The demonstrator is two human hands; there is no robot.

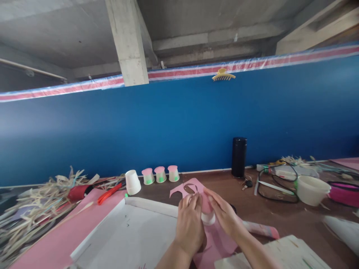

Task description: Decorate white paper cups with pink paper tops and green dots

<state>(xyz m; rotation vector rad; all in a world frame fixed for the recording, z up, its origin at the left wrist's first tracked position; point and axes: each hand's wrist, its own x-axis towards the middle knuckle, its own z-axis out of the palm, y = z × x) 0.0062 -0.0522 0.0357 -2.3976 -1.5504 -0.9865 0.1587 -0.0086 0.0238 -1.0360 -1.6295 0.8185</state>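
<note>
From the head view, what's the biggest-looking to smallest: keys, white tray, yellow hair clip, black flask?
1. White tray
2. Black flask
3. Yellow hair clip
4. Keys

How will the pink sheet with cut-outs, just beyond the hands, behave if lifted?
The pink sheet looks paper-thin, so it's probably light and somewhat floppy. The narrow strips around its cut-outs may bend or tear if pulled.

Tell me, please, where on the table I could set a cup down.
Bare table shows between the keys and the right hand, and more between the pink scrap and the black bottle. Left is crowded with paper strips and a white tray; far right, around the white tub.
</note>
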